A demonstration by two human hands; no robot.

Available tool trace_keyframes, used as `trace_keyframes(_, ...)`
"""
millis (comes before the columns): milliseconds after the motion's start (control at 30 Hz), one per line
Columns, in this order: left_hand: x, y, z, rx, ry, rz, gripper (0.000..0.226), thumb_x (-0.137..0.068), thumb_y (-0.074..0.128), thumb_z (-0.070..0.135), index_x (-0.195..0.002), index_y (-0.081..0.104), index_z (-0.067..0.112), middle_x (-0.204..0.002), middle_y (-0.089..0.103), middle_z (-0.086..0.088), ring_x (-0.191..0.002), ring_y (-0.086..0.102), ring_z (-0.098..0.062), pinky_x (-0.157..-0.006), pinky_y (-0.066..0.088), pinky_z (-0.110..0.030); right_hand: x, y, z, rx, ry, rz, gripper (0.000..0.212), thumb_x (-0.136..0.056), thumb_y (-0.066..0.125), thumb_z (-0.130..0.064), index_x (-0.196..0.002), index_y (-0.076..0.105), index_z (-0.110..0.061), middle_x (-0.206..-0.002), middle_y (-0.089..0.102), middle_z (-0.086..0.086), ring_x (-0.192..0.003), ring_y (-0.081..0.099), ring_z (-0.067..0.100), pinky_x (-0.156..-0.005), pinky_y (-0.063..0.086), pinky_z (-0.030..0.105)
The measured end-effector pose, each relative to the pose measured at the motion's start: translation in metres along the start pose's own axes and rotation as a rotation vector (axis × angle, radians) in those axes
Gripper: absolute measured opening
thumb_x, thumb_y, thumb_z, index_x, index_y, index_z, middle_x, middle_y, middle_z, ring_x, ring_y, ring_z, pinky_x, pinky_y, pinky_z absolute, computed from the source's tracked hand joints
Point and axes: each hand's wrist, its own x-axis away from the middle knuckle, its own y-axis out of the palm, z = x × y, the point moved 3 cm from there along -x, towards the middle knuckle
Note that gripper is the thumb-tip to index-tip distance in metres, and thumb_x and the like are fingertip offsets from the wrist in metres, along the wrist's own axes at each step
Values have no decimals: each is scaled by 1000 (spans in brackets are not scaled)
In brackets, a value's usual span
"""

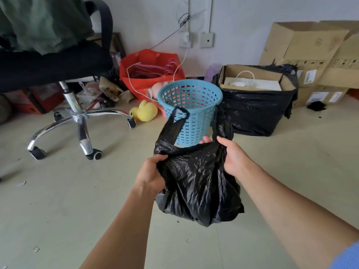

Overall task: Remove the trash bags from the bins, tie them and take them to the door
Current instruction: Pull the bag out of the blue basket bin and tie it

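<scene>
Black trash bag (196,183) hangs between both grips; left hand (153,171) and right hand (232,156) clench its rim.

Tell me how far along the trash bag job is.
Done: the black bag is out of the blue bin, which looks empty. In hand: the left hand and right hand grip its open top, handles still untied. Left: tying it, carrying it to the door, and the bagged cardboard box behind.
</scene>
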Motion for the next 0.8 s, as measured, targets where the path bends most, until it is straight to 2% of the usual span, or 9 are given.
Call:
trace_keyframes(100,2,5,3,-34,1,-95,28,-87,42,13,-86,69,6,-77,73,-13,-66,70,-26,-67,56,-34,-1,7,-1,-69,-6,26,30,-103,42,-25,-82,54,-7,-73,54,2,-77,61,20,-78,50,33)
trace_keyframes(167,6,13,3,-112,-10,-116,31,-90,49,21,-79,76,10,-84,74,-12,-75,71,-26,-75,55,-37,-1,7,-1,-23,-1,57,24,-102,47,-25,-89,56,-7,-59,46,-1,-66,55,18,-70,46,29)
trace_keyframes(267,2,9,4,-219,39,96,18,-88,63,16,-98,72,5,-97,72,-16,-83,70,-27,-66,58,-35,-4,-1,2,47,10,93,24,-101,51,-25,-109,61,-6,-56,45,-2,-67,55,18,-70,44,29)
trace_keyframes(367,-8,2,5,-91,118,186,17,-97,52,19,-87,63,10,-102,69,-13,-89,67,-26,-65,57,-34,-4,-7,3,43,10,156,24,-102,49,-21,-109,65,-4,-54,45,-3,-76,60,19,-74,49,31)
trace_keyframes(467,-12,8,1,-90,162,199,22,-101,43,19,-82,52,11,-80,69,-11,-74,65,-25,-64,52,-33,-5,-5,6,46,3,184,23,-102,49,-19,-96,66,-5,-51,40,-3,-62,56,18,-63,47,29)
trace_keyframes(533,-13,14,-4,-250,230,241,19,-101,41,18,-86,49,10,-62,57,-6,-59,51,-20,-57,43,-29,-9,-1,11,129,17,198,24,-102,49,-19,-90,64,-4,-49,37,-3,-51,47,16,-55,39,26)
trace_keyframes(633,-17,17,-10,-631,322,288,16,-100,39,21,-91,47,9,-61,45,-1,-53,37,-16,-55,30,-28,-11,0,21,359,48,227,22,-101,49,-18,-90,60,-2,-47,41,-1,-46,47,17,-50,40,24)
trace_keyframes(700,-18,13,-10,-963,386,300,14,-99,39,18,-94,48,9,-68,47,-4,-56,40,-18,-55,31,-30,-10,-6,25,501,66,254,15,-100,49,-14,-96,56,-2,-54,45,4,-46,54,20,-50,46,24)
trace_keyframes(800,-17,6,-16,-1455,450,292,12,-97,41,16,-100,50,10,-85,57,-11,-78,54,-32,-65,39,-35,-10,-17,33,760,91,230,11,-98,52,-12,-98,56,-2,-59,51,5,-52,58,21,-57,50,29)
